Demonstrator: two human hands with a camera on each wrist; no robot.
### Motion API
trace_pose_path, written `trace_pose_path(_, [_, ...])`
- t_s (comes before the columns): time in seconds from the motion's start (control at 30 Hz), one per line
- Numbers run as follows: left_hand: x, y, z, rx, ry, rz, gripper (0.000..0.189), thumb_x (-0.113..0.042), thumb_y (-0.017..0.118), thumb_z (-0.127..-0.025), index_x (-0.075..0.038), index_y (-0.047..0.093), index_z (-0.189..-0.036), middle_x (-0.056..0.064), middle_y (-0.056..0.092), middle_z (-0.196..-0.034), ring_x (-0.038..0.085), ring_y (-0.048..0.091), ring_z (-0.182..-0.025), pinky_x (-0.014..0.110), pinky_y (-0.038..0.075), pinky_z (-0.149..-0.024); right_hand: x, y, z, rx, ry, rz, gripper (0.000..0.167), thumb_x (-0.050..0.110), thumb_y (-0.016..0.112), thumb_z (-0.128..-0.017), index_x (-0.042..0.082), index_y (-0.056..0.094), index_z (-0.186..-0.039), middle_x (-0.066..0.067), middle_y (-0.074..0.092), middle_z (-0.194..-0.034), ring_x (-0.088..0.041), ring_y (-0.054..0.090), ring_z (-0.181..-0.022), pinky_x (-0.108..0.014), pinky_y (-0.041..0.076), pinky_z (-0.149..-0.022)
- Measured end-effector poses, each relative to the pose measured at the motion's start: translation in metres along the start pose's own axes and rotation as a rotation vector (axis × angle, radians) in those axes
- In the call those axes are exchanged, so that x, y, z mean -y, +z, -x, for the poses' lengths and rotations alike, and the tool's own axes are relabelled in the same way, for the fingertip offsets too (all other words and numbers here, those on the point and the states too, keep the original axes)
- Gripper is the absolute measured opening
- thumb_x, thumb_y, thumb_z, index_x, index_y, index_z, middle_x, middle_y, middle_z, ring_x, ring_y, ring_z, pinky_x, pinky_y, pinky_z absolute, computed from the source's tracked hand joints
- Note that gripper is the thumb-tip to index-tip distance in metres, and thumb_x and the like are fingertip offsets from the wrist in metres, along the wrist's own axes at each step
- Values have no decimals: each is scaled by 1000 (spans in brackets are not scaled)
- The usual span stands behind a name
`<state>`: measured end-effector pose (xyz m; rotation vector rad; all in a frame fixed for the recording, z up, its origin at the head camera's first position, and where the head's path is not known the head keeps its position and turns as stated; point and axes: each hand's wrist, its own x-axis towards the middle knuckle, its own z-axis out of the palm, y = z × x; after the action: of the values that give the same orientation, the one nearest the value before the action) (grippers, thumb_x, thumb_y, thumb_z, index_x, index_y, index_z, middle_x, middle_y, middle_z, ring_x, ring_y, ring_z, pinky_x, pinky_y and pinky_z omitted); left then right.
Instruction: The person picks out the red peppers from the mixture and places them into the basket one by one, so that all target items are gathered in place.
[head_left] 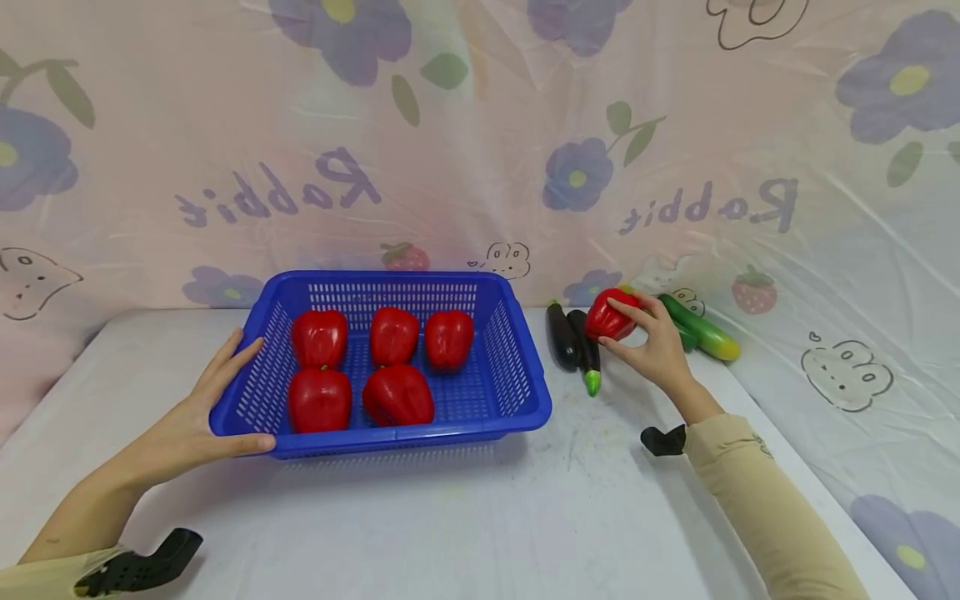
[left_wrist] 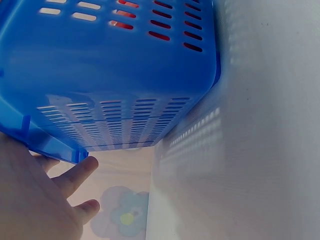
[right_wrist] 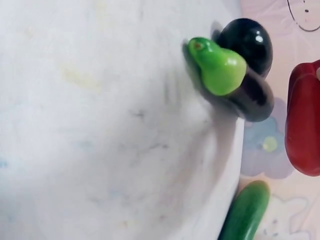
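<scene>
My left hand (head_left: 197,425) rests on the left front corner of a blue plastic basket (head_left: 450,433), its fingers spread along the left rim and thumb along the front rim. In the left wrist view its fingers (left_wrist: 75,175) reach out straight past the rim. Several red bell peppers lie inside, among them a front one (head_left: 399,396). To the right of the basket, my right hand (head_left: 656,346) pinches another red bell pepper (head_left: 606,315) between thumb and fingers. The right wrist view catches only part of this held pepper (right_wrist: 301,125), at its edge.
Two dark eggplants lie beside the held pepper, one (head_left: 562,337) nearer the basket and one with a green cap (head_left: 593,382). Behind the right hand are green cucumber-like vegetables, one yellow-tipped (head_left: 701,327). A printed cloth (head_left: 480,167) hangs behind the white table (head_left: 480,533).
</scene>
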<state>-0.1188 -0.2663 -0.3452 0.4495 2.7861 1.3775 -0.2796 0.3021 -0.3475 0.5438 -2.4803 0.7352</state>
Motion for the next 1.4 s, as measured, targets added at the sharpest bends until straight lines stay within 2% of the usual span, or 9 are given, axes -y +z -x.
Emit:
trace_pose_path(0.37, [1, 0, 0, 1, 3, 2, 110, -17, 76, -74, -27, 3, -156, 0, -20, -160, 50, -13, -142, 85, 20, -86, 20, -6, -4, -4, -117, -54, 58, 9, 82, -70, 7, 63, -125, -20, 44, -142, -41, 43, -126, -62, 50, -87])
trace_pose_path(0.77, [1, 0, 0, 4, 3, 14, 109, -17, 76, -74, -27, 4, -156, -3, -21, -160, 49, -14, -142, 86, 17, -86, 37, -6, -10, 4, -171, -68, 59, 9, 83, -69, 9, 64, -125, -21, 45, -140, -39, 41, -128, -61, 51, -86])
trace_pose_path(1.0, [1, 0, 0, 4, -8, -4, 110, -18, 76, -74, -27, 3, -156, -2, -21, -160, 50, -13, -142, 85, 22, -84, 47, -4, -12, 14, -194, -88, 61, 9, 84, -69, 11, 63, -126, -18, 46, -141, -37, 43, -128, -60, 50, -89])
trace_pose_path(1.27, [1, 0, 0, 1, -7, -11, 109, -18, 76, -74, -27, 3, -156, -1, -21, -160, 50, -12, -142, 84, 22, -84, 58, -2, -17, 24, -262, -117, 62, 9, 85, -67, 11, 64, -126, -17, 47, -140, -35, 46, -126, -59, 50, -90])
trace_pose_path(1.4, [2, 0, 0, 1, -4, -9, 109, -18, 76, -74, -27, 3, -156, -2, -21, -160, 50, -13, -142, 85, 21, -85, 64, 0, -18, 39, -267, -113, 62, 10, 85, -67, 12, 64, -126, -17, 47, -141, -34, 45, -127, -58, 50, -91])
